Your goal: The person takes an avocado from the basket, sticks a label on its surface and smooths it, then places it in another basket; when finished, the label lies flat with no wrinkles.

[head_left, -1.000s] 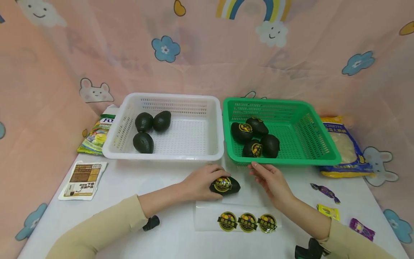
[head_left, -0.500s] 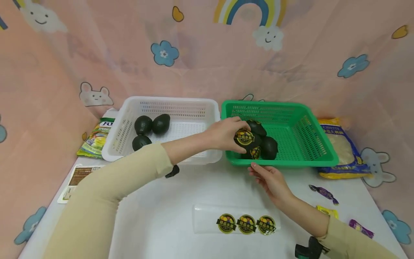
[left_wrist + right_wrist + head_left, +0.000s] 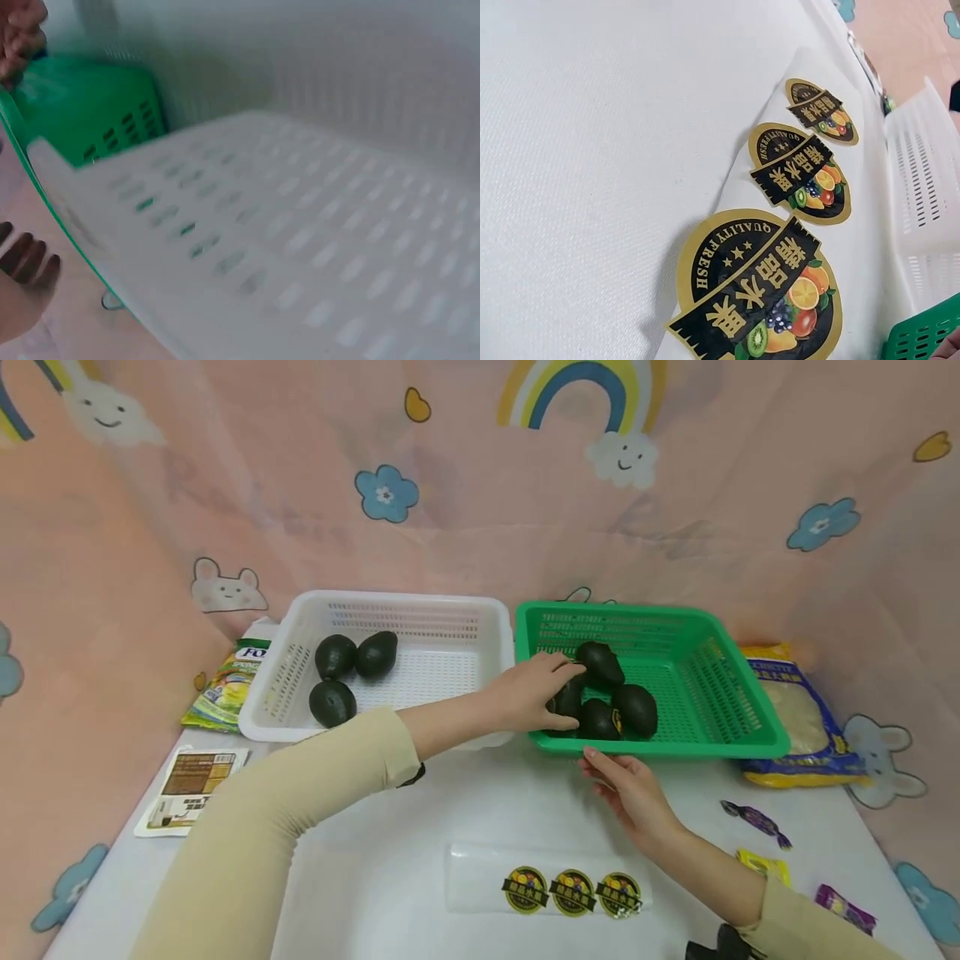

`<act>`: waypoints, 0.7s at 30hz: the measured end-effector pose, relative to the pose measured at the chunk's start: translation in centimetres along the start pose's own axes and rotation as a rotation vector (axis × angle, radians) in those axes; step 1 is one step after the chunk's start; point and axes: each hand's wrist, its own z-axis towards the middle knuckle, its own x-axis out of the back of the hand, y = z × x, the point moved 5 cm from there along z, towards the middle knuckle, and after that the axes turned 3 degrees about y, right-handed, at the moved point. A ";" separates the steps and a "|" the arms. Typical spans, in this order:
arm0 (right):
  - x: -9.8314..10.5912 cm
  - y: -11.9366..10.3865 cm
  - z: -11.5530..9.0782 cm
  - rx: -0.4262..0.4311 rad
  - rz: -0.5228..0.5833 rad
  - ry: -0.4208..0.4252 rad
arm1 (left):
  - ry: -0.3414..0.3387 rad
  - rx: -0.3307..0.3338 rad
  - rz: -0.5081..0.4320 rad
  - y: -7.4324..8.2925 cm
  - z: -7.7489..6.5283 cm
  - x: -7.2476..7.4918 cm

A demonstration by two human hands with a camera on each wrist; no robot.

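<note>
My left hand [image 3: 531,695] reaches over the left end of the green basket [image 3: 735,745], thumb and fingers apart around a dark avocado [image 3: 567,700] that it partly covers. More avocados lie beside it, one at the back [image 3: 600,666] and one at the right [image 3: 635,710]. In the left wrist view, the fingers [image 3: 30,259] look loosely bent, with nothing visible in their grasp. Just in front of the basket's front rim is my right hand [image 3: 633,793], its fingers loosely curled, holding nothing visible. A clear sheet [image 3: 474,878] bears three round black-and-gold stickers [image 3: 573,893].
To the left stands a white basket [image 3: 420,603] with three avocados [image 3: 335,657]. A green-and-yellow bag [image 3: 228,685] and a white packet [image 3: 191,789] lie left. A blue-and-yellow bag [image 3: 802,714] and wrapped candies [image 3: 757,822] lie right.
My left hand carried a stickered avocado from the table into the green basket; its fingers are now spread wider there. The right hand stays by the rim.
</note>
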 end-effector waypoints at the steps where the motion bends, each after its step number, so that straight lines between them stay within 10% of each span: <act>1: 0.0 0.0 0.0 0.002 0.000 0.000 | 0.039 -0.027 -0.074 0.4 -0.8 0.2; 7: -0.2 -0.1 -0.3 0.007 0.040 0.022 | 0.042 -0.092 -0.680 1.5 -7.5 -1.5; 12: -0.4 0.0 -0.6 -0.014 0.088 0.028 | -0.021 0.244 -1.073 -1.9 -13.6 -5.2; 16: -1.8 0.2 -1.1 -0.053 0.028 -0.084 | 0.195 0.538 -1.298 -5.8 -17.0 -6.2; 21: -7.1 -2.3 -2.2 0.009 -0.247 -0.446 | 0.405 0.657 -1.399 -8.2 -18.6 -6.0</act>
